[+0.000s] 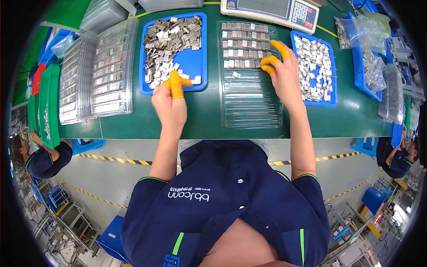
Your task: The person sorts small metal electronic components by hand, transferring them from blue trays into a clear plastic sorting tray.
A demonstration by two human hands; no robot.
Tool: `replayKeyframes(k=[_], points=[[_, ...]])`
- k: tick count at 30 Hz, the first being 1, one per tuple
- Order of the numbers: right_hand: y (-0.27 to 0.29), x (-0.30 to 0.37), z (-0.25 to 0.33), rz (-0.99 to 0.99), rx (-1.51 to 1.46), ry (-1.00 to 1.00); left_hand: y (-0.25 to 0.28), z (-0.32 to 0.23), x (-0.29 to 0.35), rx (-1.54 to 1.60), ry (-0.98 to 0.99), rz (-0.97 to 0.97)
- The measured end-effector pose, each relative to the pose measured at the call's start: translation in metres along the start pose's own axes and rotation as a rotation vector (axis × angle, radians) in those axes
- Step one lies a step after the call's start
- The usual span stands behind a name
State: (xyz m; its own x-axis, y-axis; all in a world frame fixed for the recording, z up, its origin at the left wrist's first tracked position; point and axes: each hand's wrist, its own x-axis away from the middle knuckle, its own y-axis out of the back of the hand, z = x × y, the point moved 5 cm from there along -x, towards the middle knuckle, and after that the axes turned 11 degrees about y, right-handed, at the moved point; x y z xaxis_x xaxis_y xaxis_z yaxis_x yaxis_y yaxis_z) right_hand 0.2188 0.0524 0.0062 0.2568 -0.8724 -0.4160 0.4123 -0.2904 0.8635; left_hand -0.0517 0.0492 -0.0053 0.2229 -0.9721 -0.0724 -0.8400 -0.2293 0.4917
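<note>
The left hand (171, 104) is positioned over the near edge of the left blue tray (190, 60), its fingertips lowered to the small metal pieces (171, 40) heaped there. Its fingers are bent and drawn close together; whether a piece is gripped cannot be told, the fingertips being blurred. The right hand (287, 82) is placed across the right edge of the clear ribbed tray (251, 109), to the left of the right blue tray (321, 104). Its fingers are curved and partly spread, with the tips at the right ends of the filled rows; whether anything is held cannot be told. Yellow finger covers (177, 85) are worn on both hands.

Five rows of pieces are seated in the far part of the clear ribbed tray; one loose white piece (236, 75) is noted just below them, near the left edge. White parts (311, 55) are heaped in the right blue tray. A stack of filled clear trays (113, 100) is set toward the left end of the tabletop (191, 124).

White lettering (189, 195) is borne, inverted, on the navy shirt (222, 173). Printed keys are seen on the scale (262, 10) at the far edge. Marks on the pieces are too small to be read.
</note>
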Motion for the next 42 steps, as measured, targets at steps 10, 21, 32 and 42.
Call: replayKeyframes(k=[10,21,32,42], points=[[-0.002,-0.011,0.037,0.119,-0.177,0.174,0.032,0.019,-0.002,-0.173,0.092,-0.159],[-0.014,-0.028,0.056,0.315,0.024,0.509,0.023,-0.009,-0.031,-0.467,-0.382,0.085],[-0.012,-0.034,0.055,0.367,0.025,0.564,-0.007,-0.018,-0.068,-0.548,-0.557,0.593],[-0.014,-0.035,0.055,0.346,-0.013,0.617,-0.033,-0.018,-0.062,-0.497,-0.414,0.82]])
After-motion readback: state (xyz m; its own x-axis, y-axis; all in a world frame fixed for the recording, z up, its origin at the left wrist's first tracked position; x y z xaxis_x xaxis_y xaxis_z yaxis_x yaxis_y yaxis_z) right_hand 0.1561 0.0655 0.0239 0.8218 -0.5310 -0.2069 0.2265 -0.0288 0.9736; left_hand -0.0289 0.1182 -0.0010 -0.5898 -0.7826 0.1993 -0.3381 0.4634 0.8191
